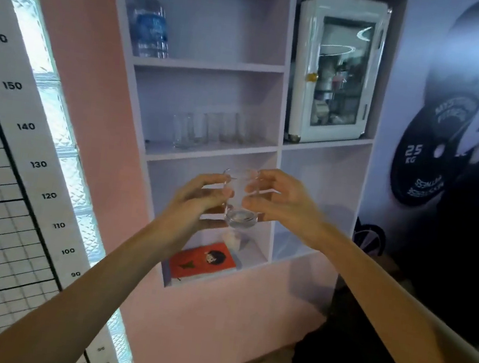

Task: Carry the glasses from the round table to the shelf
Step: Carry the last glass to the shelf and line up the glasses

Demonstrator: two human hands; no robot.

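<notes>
One clear glass (240, 211) is gripped from both sides: the left hand (196, 203) curls its fingers round one side, the right hand (285, 205) round the other. Above the fingertips, more glasses (205, 130) stand on the shelf (211, 154).

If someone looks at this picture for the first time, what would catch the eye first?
Probably the clear glass in the middle, held between the left hand and the right hand in front of the shelf unit. Next comes the row of empty glasses on the board behind it, with a water bottle one level above and a red book in the lowest compartment.
</notes>
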